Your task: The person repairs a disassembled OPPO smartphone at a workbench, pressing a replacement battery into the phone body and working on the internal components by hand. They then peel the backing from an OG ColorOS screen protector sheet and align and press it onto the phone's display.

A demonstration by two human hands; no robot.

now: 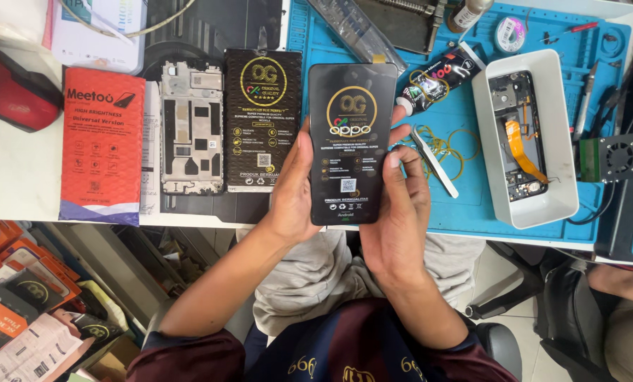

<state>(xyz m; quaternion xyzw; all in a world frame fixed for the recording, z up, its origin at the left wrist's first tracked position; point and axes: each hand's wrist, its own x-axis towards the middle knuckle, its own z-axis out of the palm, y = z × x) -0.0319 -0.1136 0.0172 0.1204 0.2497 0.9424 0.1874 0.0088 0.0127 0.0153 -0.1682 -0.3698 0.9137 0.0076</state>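
Note:
Both hands hold a black phone display panel (352, 141) upright over the table's front edge; its protective film carries a gold round emblem and small print. My left hand (293, 194) grips its left edge. My right hand (399, 212) grips the right edge, thumb resting on the lower front. A second black panel of the same kind (262, 120) lies flat on the table just to the left. A bare phone middle frame (191, 127) lies beside that.
A red flat box (103, 145) lies at the left. On the blue work mat (465, 205) are tweezers (435, 163), yellow rubber bands, a glue tube (436, 78) and a white tray (567, 205) holding an opened phone. Packaged parts fill shelves lower left.

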